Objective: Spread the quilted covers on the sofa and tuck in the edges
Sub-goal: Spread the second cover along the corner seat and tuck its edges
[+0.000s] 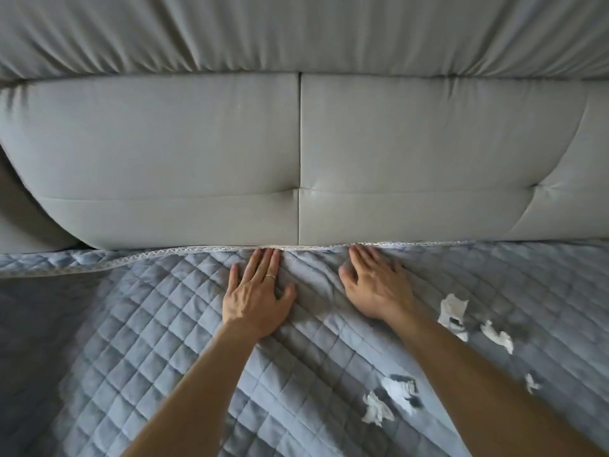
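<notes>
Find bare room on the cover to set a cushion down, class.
Free: the cover left of the left hand, up to the lace edge; a narrow gap before the right hand. Crowded: both sides of the right arm, where white scraps lie.

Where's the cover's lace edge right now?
Head view: the lace edge lies along the base of the backrest, at the fingertips of the left hand and right hand, both flat on the cover; further left it curves away from the backrest.
</notes>
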`<state>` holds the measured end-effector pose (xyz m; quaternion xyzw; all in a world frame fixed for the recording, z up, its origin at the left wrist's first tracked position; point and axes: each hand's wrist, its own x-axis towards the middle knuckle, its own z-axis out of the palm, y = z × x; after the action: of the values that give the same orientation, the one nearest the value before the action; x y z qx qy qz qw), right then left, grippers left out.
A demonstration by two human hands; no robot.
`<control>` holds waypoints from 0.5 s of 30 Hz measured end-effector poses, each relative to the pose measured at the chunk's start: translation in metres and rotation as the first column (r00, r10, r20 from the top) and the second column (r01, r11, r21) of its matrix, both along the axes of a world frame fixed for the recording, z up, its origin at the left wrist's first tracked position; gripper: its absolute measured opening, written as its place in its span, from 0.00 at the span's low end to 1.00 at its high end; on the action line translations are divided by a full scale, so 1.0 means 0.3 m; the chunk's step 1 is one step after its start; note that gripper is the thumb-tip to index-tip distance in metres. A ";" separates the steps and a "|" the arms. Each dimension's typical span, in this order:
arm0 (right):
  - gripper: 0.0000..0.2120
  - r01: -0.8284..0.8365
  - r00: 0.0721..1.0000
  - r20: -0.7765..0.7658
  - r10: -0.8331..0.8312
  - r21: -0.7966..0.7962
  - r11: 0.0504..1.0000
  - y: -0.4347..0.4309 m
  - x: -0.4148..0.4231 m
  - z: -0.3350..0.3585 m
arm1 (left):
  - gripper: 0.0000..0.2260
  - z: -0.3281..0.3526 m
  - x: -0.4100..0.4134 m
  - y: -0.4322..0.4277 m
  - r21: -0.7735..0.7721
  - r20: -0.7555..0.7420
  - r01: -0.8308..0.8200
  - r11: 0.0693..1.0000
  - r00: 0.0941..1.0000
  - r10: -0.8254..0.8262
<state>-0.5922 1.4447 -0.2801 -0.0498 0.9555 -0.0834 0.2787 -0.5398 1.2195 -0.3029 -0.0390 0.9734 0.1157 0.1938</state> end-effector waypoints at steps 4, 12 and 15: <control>0.31 -0.051 0.999 0.006 0.051 -0.029 0.998 0.012 -0.021 -0.038 | 0.35 -0.006 -0.020 0.003 -0.016 0.007 -0.016 1.000 1.000 0.016; 0.32 0.012 1.000 -0.026 -0.011 0.043 0.999 0.184 0.062 0.021 | 0.30 0.100 -0.046 0.202 0.010 -0.020 0.118 0.993 0.993 -0.118; 0.32 0.034 0.999 -0.001 -0.034 0.021 0.999 0.190 0.016 -0.017 | 0.30 0.045 -0.056 0.272 0.076 0.039 0.082 0.994 0.996 -0.085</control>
<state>-0.5874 1.5017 -0.2851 -0.0306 0.9571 -0.0778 0.2774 -0.5566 1.3010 -0.2894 0.0066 0.9649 0.1426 0.2205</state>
